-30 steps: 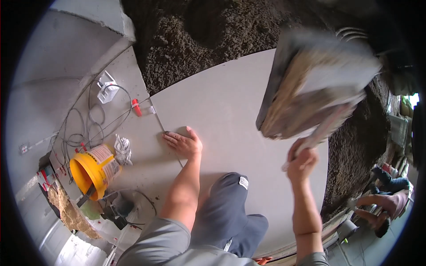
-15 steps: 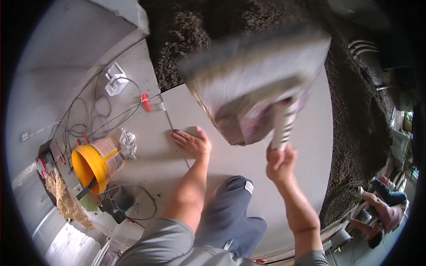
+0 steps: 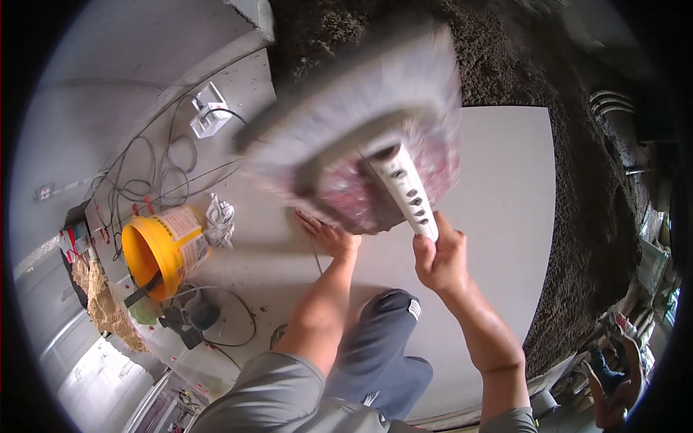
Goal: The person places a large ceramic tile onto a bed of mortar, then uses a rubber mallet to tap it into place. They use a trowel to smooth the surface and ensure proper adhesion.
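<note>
My right hand point(image 3: 440, 256) is closed round the white slotted handle point(image 3: 406, 193) of a big, flat-headed tool point(image 3: 310, 137), whose head is motion-blurred, with pale, dark-edged sides and a reddish patch around the handle's base. The head hangs over a large light grey tile point(image 3: 505, 173) bordered above and on the right by dark, crumbly mortar point(image 3: 577, 238). My left hand point(image 3: 325, 234) lies on the tile surface along a seam, fingers stretched out, partly behind the tool's head from this view.
At left lie a yellow bucket point(image 3: 166, 252), a white rag point(image 3: 219, 220), looped cables point(image 3: 180, 151), a white plastic piece point(image 3: 211, 115) and a broken tan board point(image 3: 108, 303). A grey ledge point(image 3: 144, 50) runs upper left. A co-worker point(image 3: 613, 382) is at lower right.
The tool has swung from the right leftward across the tile, my right hand moving left with it. My left hand stays on the tile, now partly covered. The whole view has shifted slightly.
</note>
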The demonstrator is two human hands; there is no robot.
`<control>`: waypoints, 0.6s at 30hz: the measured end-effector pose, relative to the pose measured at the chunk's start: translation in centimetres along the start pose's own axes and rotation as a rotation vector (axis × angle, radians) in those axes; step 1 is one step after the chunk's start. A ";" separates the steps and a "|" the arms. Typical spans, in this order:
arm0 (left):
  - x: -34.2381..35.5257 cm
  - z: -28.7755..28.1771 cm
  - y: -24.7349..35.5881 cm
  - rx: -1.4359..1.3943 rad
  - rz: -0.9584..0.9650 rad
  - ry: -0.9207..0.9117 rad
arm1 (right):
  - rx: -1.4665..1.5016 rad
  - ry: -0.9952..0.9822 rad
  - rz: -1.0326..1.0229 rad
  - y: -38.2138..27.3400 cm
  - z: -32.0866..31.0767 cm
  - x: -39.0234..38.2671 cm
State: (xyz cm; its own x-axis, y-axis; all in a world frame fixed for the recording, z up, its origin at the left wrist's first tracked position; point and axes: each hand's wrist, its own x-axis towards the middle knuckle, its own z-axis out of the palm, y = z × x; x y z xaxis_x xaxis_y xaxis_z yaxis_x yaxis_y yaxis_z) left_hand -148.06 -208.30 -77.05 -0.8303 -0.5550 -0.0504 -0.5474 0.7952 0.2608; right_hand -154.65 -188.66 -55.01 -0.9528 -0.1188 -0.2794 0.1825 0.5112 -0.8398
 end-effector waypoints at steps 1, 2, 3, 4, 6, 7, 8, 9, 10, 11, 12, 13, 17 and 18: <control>0.4 -0.1 0.3 0.077 -0.030 0.002 | -0.135 -0.028 0.105 3.0 1.6 -0.1; 0.7 -0.3 1.0 0.075 -0.036 0.000 | -0.274 -0.046 0.217 5.9 2.8 0.0; 1.1 -0.6 2.2 0.071 -0.036 -0.003 | -0.368 -0.096 0.261 9.0 3.3 0.9; 1.2 -0.4 2.2 0.107 0.011 0.012 | -0.451 -0.154 0.310 10.4 3.8 1.3; 1.3 0.1 2.9 0.120 0.063 0.008 | -0.265 -0.277 0.410 7.8 1.6 3.6; 0.0 1.1 -0.7 0.395 0.109 0.022 | -0.149 -0.369 0.501 5.2 0.5 4.0; 0.8 2.2 -1.4 0.375 0.185 0.128 | -0.060 -0.195 0.278 3.9 0.4 2.7; 1.7 3.5 -2.5 0.368 0.255 0.232 | -0.120 -0.219 0.365 1.1 -1.0 2.5; 1.9 4.1 -3.5 0.348 0.285 0.293 | -0.008 -0.148 0.414 -1.7 -3.6 1.5; 1.9 3.8 -3.6 0.318 0.283 0.324 | 0.121 0.006 0.236 -1.7 -5.3 -0.4; 1.4 4.5 -2.6 0.264 0.283 0.313 | 0.130 0.125 0.162 -1.0 -7.2 -2.3; 0.9 4.3 -2.5 0.220 0.282 0.311 | 0.182 0.284 0.099 0.8 -7.9 -4.6; 0.4 4.2 -0.6 0.275 0.070 0.185 | 0.017 0.573 0.578 17.7 -6.7 -14.7; -0.1 4.0 0.5 0.294 0.110 0.183 | -0.080 0.591 0.861 21.1 -7.6 -16.4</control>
State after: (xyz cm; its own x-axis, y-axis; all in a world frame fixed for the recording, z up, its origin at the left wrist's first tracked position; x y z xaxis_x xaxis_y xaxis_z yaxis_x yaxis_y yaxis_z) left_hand -148.69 -206.85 -80.72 -0.8681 -0.4753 0.1432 -0.4843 0.8742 -0.0345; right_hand -137.05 -169.42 -64.65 -0.4789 0.7362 -0.4782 0.8596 0.2828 -0.4255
